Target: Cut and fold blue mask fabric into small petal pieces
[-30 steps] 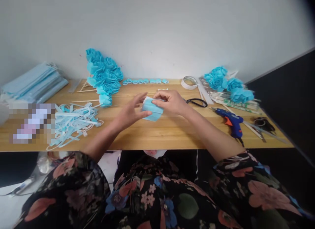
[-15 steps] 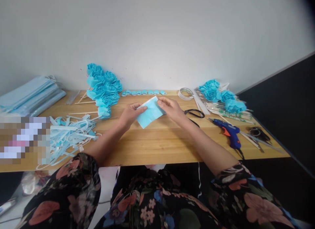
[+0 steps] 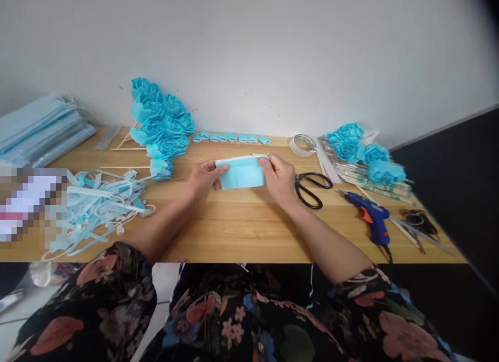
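A light blue piece of face-mask fabric [image 3: 244, 173] is stretched level above the middle of the wooden table. My left hand [image 3: 203, 181] pinches its left upper corner, thumb on the near face. At the opposite corner my right hand [image 3: 279, 176] grips it the same way. Its upper edge shows a thin white strip. Just right of my right hand lie black-handled scissors [image 3: 313, 188], their blades hidden behind the hand. Beyond the fabric, several small folded blue pieces [image 3: 233, 137] stand in a row along the wall.
Blue fabric roses [image 3: 163, 118] are heaped at the back left, with more roses [image 3: 356, 146] at the right. Cut mask straps [image 3: 105, 206] and stacked masks [image 3: 39, 125] lie left. A tape roll [image 3: 303, 144] and blue glue gun [image 3: 368, 216] are on the right.
The fabric has turned from a tilted position to level, with its upper edge now straight between both hands. The view has shifted slightly, and more of the scissors shows.
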